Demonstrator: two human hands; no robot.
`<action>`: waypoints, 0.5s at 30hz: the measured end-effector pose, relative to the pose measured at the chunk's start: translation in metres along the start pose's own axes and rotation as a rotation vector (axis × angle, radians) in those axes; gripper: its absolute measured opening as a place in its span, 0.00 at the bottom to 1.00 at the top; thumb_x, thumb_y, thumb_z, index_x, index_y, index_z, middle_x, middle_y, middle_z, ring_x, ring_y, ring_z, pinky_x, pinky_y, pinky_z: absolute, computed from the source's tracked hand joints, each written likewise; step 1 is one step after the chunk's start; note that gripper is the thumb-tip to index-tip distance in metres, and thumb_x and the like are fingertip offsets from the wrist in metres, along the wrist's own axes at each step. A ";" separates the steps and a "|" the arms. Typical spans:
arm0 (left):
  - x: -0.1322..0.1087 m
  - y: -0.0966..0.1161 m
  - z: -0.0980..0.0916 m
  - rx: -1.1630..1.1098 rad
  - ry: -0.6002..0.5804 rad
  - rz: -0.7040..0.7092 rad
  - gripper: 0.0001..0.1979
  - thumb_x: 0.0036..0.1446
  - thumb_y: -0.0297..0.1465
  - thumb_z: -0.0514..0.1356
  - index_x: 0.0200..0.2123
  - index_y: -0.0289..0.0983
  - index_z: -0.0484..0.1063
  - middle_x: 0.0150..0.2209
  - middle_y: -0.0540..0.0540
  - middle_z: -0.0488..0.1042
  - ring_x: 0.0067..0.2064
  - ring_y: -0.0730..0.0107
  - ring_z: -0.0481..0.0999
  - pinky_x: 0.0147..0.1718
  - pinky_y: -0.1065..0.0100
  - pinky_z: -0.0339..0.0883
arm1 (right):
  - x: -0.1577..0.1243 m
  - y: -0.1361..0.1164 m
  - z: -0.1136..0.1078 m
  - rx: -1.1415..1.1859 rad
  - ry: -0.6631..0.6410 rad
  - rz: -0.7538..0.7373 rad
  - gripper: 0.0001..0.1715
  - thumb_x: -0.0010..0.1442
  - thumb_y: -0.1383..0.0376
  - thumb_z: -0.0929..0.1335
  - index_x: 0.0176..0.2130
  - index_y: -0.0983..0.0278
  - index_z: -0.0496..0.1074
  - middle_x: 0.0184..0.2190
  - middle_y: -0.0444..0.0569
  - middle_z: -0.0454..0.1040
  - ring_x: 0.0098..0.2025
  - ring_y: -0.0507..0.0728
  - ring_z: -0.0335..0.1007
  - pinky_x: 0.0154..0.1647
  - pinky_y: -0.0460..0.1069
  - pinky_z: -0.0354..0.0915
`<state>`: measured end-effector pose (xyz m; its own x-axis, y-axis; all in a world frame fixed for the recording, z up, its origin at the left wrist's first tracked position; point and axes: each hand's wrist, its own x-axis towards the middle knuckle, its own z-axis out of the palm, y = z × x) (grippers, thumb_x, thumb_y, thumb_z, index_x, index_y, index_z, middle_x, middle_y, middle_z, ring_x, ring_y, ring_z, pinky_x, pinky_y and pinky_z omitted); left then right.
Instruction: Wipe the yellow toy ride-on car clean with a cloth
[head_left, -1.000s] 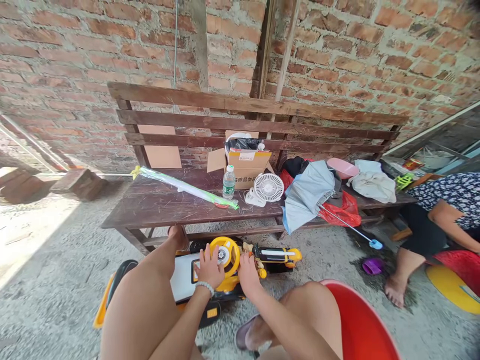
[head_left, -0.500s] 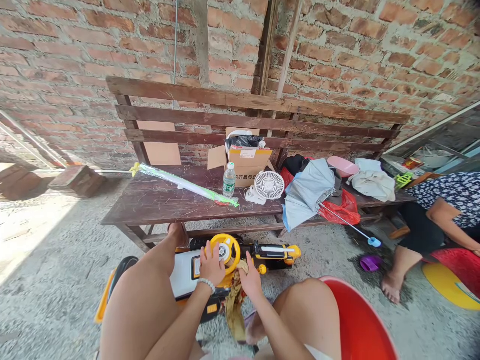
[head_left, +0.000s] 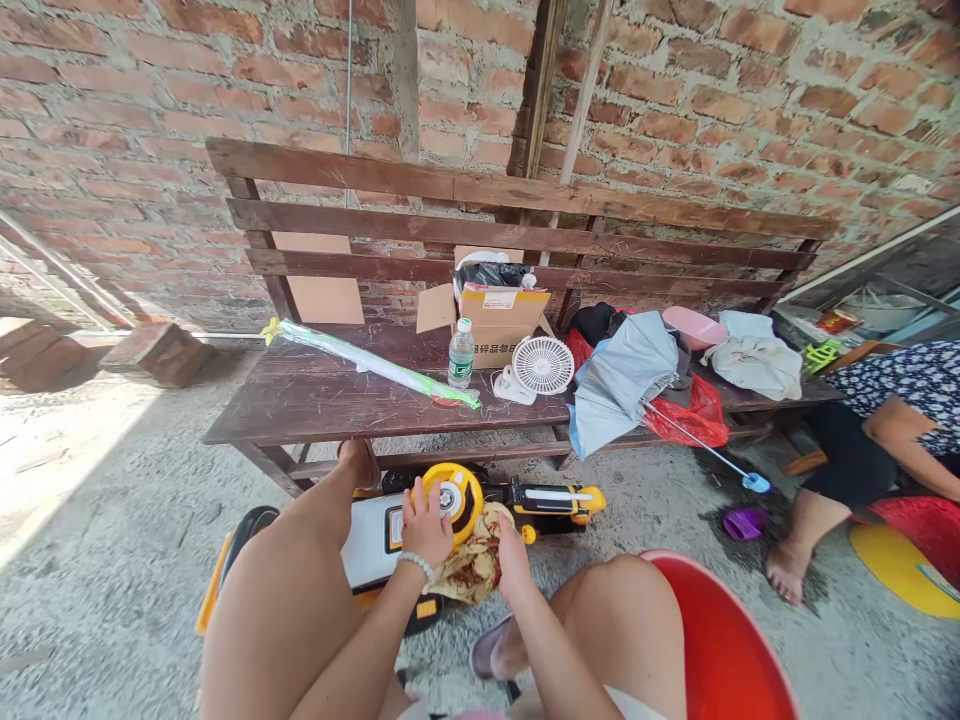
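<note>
A yellow and white toy ride-on car (head_left: 375, 540) lies on the ground between my bare legs. My left hand (head_left: 424, 525) grips the rim of its yellow steering wheel (head_left: 457, 495). My right hand (head_left: 514, 560) is closed on a patterned brownish cloth (head_left: 472, 565), which is bunched against the car just below the wheel. The car's yellow and black front end (head_left: 559, 497) points right, toward the bench.
A dark wooden bench (head_left: 322, 405) before a brick wall carries a wrapped long tube (head_left: 367, 362), a water bottle (head_left: 460, 353), a cardboard box (head_left: 495, 320), a small white fan (head_left: 541, 366), a folded umbrella (head_left: 622, 385) and bags. Another person (head_left: 877, 440) sits at right. Red stool (head_left: 720, 640) beneath me.
My right hand has brought the cloth up from hanging loose below the car and bunched it against the body under the steering wheel. My left hand has stayed on the wheel.
</note>
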<state>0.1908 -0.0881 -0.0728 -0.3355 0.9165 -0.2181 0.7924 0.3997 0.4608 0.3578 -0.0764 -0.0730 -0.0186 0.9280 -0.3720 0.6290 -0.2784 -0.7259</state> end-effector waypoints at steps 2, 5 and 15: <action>-0.001 0.001 -0.001 0.009 -0.003 0.001 0.36 0.66 0.31 0.56 0.77 0.36 0.58 0.81 0.35 0.45 0.80 0.34 0.44 0.69 0.42 0.63 | 0.001 -0.015 -0.005 0.248 0.048 0.074 0.41 0.76 0.50 0.45 0.67 0.65 0.69 0.50 0.57 0.84 0.49 0.60 0.84 0.48 0.51 0.77; -0.001 0.000 0.000 0.009 0.004 0.014 0.36 0.67 0.31 0.55 0.77 0.34 0.59 0.81 0.34 0.45 0.80 0.34 0.44 0.70 0.41 0.62 | 0.010 -0.037 -0.014 0.243 0.127 0.051 0.37 0.76 0.51 0.50 0.72 0.63 0.63 0.60 0.58 0.79 0.59 0.61 0.80 0.56 0.52 0.74; -0.002 0.002 -0.001 -0.018 0.030 0.010 0.37 0.64 0.32 0.56 0.76 0.36 0.61 0.80 0.35 0.49 0.79 0.35 0.47 0.71 0.38 0.59 | 0.007 -0.025 -0.010 -0.474 0.021 0.057 0.40 0.78 0.52 0.47 0.76 0.70 0.54 0.56 0.68 0.80 0.55 0.67 0.82 0.51 0.57 0.75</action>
<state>0.1922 -0.0889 -0.0709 -0.3434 0.9203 -0.1875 0.7865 0.3909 0.4782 0.3502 -0.0600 -0.0518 0.0391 0.9206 -0.3885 0.9138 -0.1902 -0.3588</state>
